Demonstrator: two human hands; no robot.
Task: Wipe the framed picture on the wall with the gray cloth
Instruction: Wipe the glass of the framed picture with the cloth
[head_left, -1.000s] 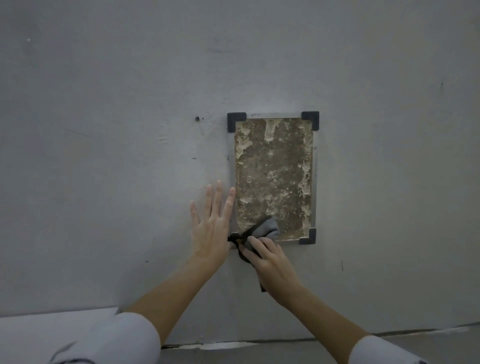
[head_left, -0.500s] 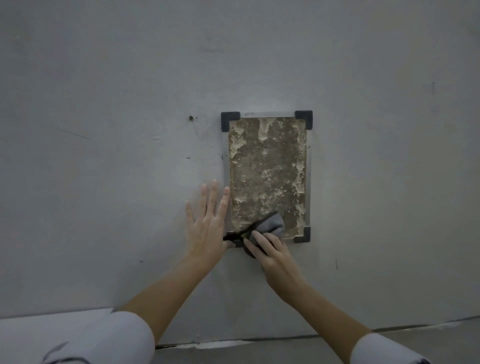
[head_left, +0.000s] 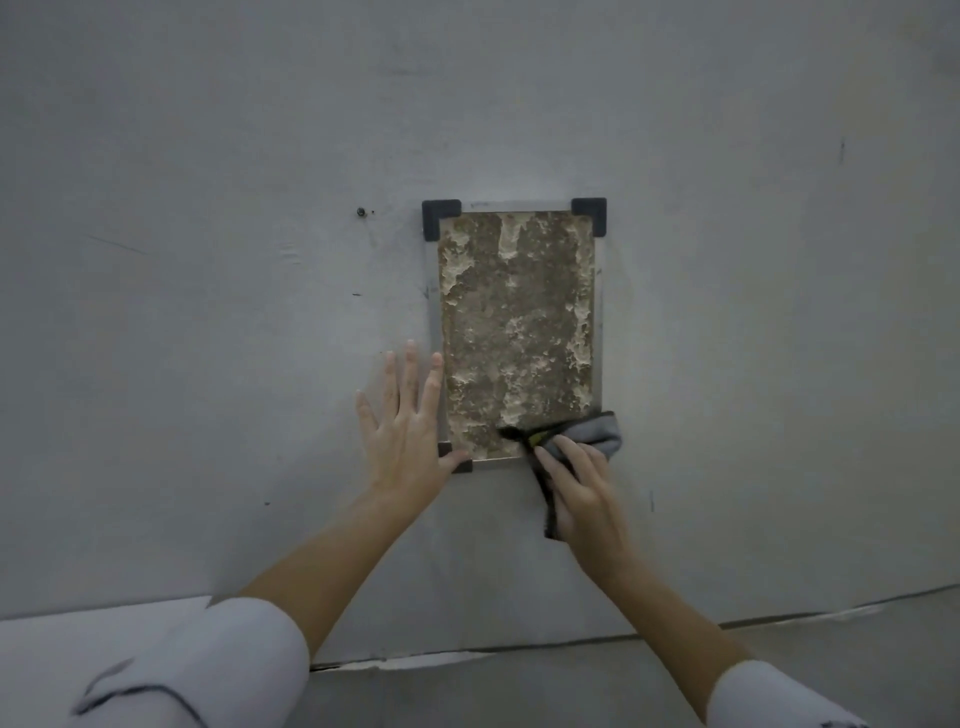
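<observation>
From the head view, the framed picture (head_left: 517, 332) hangs upright on the gray wall (head_left: 208, 364): a tall mottled brown-and-cream panel in a thin pale frame with black corner caps (head_left: 440, 217).

The left hand (head_left: 405, 441) lies flat on the wall just beside the frame's lower left. Its fingers are straight and spread and it holds nothing. The forefinger runs along the frame's left edge and the thumb touches the bottom-left cap.

The right hand (head_left: 582, 488) has the gray cloth (head_left: 602, 435), with fingers bent over it and pressing it against the bottom-right corner of the frame. A bunched end sticks out past the fingertips and covers that corner cap. A dark edge of the cloth reaches left across the lower part of the panel, and the rest trails down under the palm. The thumb is hidden.

The wiping looks to be in hand, with the cloth working the bottom strip. The panel's surface is rough and blotchy all over, so I cannot tell which parts have been wiped. The upper part and the top rail may yet need a pass.

I can read no brand, label or writing. A faint mark on the top rail is too small to make out. A small dark screw (head_left: 360, 212) sits in the wall left of the frame's top.
</observation>
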